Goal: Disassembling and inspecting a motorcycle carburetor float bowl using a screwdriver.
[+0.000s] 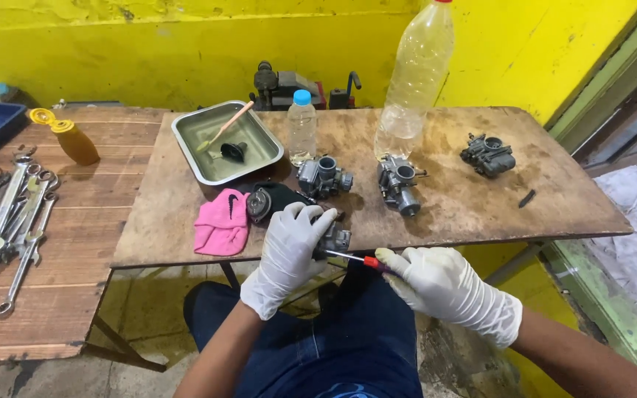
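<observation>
My left hand (289,247) is wrapped tight around a small grey carburetor (335,237). I hold it just at the front edge of the table (481,214), over my lap. My right hand (447,287) is closed around a screwdriver (349,257) with a red bit on it. Its thin metal tip touches the carburetor.

The screwdriver lies almost flat. Its long line runs from my right hand across to my left, and the tip points left and a little up, into the carburetor. Most of the carburetor is hidden by my fingers, so I cannot tell which way it faces.

I think the tip could slip off and poke my left hand, because my gloves look thin and my fingers sit right by it. If I push too hard, the carburetor could twist out of my hold and drop on my lap or the floor. A tiny screw could fall too, since nothing is under it to catch it. Three more carburetors (324,177) sit on the table, well away from my hands.
</observation>
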